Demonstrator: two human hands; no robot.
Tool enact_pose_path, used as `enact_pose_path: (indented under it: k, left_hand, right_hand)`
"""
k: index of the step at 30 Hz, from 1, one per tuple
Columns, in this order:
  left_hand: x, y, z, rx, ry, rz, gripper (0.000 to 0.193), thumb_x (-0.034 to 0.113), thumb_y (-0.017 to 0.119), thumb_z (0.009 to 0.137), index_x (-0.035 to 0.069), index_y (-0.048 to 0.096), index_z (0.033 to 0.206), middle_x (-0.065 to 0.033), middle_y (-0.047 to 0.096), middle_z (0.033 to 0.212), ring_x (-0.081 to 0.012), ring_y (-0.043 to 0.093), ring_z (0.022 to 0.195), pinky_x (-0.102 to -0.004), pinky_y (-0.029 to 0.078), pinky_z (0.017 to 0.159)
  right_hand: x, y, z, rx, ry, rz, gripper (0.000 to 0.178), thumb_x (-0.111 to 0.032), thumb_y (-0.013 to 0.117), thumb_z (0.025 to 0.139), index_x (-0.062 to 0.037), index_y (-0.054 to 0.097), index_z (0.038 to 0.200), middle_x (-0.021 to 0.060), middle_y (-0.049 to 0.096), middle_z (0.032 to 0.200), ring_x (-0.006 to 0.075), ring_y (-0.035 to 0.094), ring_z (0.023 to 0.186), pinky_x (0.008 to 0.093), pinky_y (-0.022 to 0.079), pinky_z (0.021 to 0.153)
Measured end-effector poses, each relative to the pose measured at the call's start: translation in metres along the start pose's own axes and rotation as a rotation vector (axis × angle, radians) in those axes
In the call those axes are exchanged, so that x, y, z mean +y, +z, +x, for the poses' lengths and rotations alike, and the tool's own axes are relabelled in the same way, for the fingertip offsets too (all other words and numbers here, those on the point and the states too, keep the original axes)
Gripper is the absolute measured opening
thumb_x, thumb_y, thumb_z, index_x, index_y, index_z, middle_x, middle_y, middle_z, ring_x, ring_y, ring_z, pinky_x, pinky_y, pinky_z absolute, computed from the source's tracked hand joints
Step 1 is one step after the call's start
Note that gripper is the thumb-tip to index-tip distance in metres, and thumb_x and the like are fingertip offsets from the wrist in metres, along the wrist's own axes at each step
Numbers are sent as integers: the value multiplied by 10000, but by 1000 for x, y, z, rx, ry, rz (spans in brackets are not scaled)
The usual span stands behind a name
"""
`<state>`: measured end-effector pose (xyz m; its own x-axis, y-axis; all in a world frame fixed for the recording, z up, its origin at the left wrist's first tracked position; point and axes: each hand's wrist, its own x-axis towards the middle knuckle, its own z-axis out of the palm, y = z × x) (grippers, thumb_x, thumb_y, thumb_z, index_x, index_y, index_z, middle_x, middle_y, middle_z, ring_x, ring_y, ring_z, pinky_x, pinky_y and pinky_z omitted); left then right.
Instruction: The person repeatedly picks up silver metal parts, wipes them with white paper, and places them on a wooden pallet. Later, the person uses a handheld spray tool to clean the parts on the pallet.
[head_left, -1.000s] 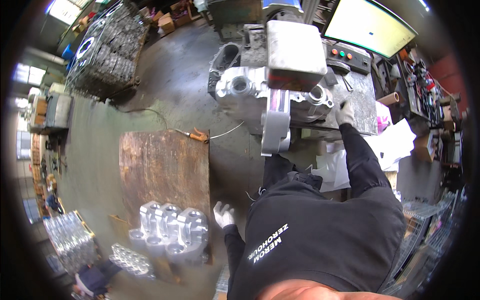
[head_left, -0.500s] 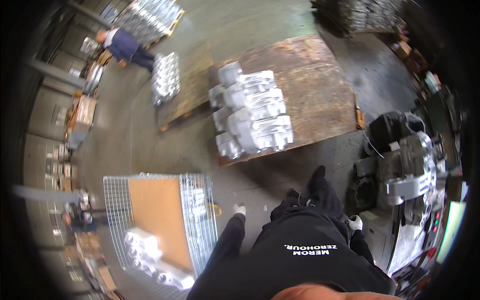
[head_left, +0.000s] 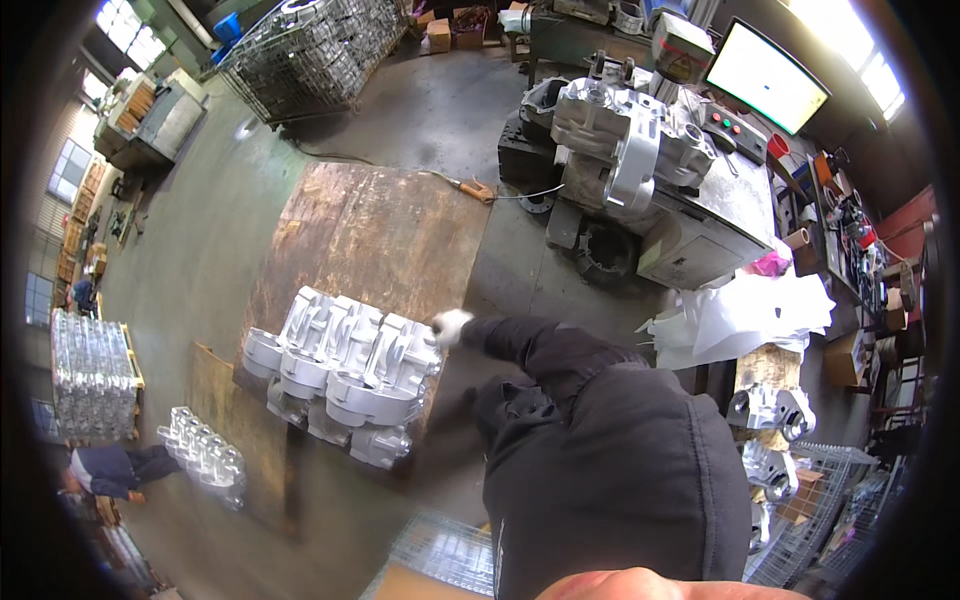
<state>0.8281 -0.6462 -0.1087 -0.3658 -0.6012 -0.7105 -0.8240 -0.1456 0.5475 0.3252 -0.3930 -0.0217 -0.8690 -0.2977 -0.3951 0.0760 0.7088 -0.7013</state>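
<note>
My right hand (head_left: pixel 453 328), in a white glove, reaches left at the end of a black sleeve. It is at the right end of a group of silver metal castings (head_left: pixel 345 352), beside the nearest one; whether it touches the metal I cannot tell. Its fingers are too small and unclear to show their shape. The castings sit close together, with rounded housings, along the near edge of a worn brown wooden board (head_left: pixel 375 235). My left hand is not in view.
An orange-handled tool with a cord (head_left: pixel 477 190) lies at the board's far right corner. Beyond stands a workbench (head_left: pixel 690 240) with a large casting (head_left: pixel 630 135) and a lit screen (head_left: pixel 768 75). Wire cages (head_left: pixel 310 60) stand around. Another person (head_left: pixel 110 470) is at far left.
The view has swung to the right, bringing the workbench and screen into the upper middle. My right hand has come from beside my body to the castings; my left hand has left the view.
</note>
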Motion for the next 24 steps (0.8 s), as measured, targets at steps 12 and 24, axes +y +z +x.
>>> enact_pose_path:
  k: [12, 24]
  left_hand:
    - [-67, -142, 16, 7, 68, 66, 326, 36, 574, 794, -11, 646, 1108, -141, 675, 1043, -251, 622, 1007, -348, 488, 901]
    - [-92, -113, -6, -70, 116, 170, 321, 46, 587, 774, -11, 661, 1082, -147, 678, 1027, -252, 625, 995, -348, 490, 889]
  right_hand:
    - [33, 96, -204, -59, -107, -161, 291, -256, 634, 774, -62, 696, 981, 188, 703, 949, 385, 667, 937, 468, 526, 830]
    - [195, 52, -355, 151, 574, -23, 317, -260, 610, 754, -119, 734, 1009, 115, 742, 885, 280, 717, 861, 383, 562, 810]
